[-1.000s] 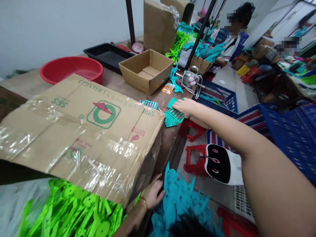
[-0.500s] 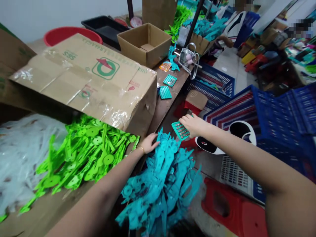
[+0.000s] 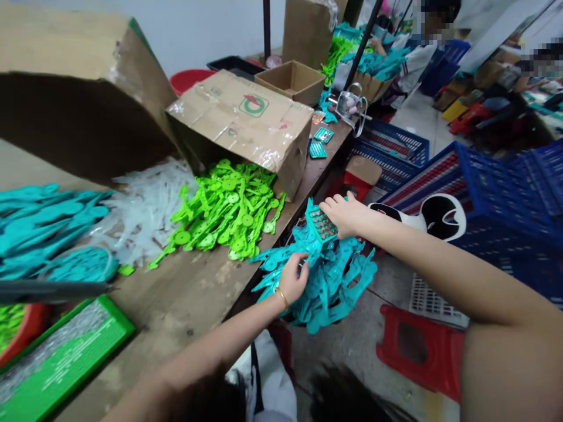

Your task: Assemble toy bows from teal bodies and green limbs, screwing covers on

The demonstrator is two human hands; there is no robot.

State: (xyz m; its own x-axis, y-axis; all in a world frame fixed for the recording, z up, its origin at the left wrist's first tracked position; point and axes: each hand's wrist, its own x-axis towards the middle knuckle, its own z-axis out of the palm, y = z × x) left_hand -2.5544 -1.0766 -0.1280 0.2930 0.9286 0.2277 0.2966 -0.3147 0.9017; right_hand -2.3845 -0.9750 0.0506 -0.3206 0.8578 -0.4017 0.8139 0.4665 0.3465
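A heap of teal plastic parts lies beside the table edge, below my hands. My right hand grips a small teal tray with rows of round metallic pieces, held over the top of the heap. My left hand is at the heap's left side, its fingers curled with thumb and forefinger close together; what they hold, if anything, is too small to make out. Bright green plastic parts are piled on the table to the left, in front of a cardboard box.
Translucent parts, more teal parts and a green tray are on the table at left. A red stool and blue crates stand at right. A person sits farther back.
The view has swung left, showing more of the table. My right hand has brought the small tray over the heap. My left hand has gone from spread fingers on the heap to curled ones.
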